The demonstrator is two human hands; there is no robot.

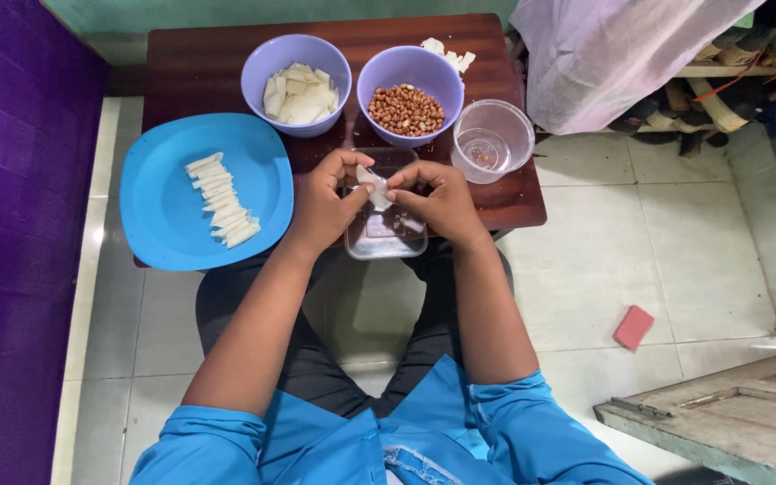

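Left hand (327, 202) and right hand (437, 199) both pinch white wrapper (373, 186) above clear tray (385, 232) at bench (199, 63) edge. Best keep fold tight, fingertips close, pressure even. Peanut bowl (409, 94), wrapper bowl (296, 83), blue plate (168, 202) with finished rolls (222, 199) near.

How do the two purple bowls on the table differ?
The left bowl holds flat white wrapper pieces; the right bowl holds brown peanuts. The left bowl touches the blue plate; the right bowl sits beside a clear round container. Both look alike in colour, shape and size.
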